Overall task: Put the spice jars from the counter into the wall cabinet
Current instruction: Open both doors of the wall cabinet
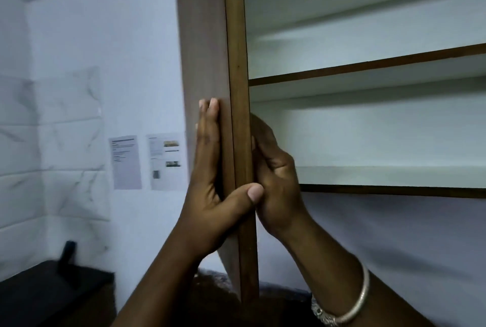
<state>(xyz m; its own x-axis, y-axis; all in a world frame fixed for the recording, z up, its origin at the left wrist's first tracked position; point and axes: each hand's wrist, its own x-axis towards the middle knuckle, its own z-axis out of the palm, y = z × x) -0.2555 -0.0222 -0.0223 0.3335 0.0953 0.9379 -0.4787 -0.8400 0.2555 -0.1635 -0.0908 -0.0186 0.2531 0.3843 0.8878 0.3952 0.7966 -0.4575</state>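
Note:
The wall cabinet stands open, showing white shelves with brown front edges. Its brown door is seen nearly edge-on in the middle of the view. My left hand lies flat against the door's outer face with the fingers straight up, and its thumb hooks across the door's edge. My right hand is on the inner side, with its fingers curled against the same edge. No spice jar is in view.
The lowest shelf runs off to the right. Two printed sheets hang on the tiled wall at left. A dark counter with a small dark object lies at lower left. My right wrist wears a silver bangle.

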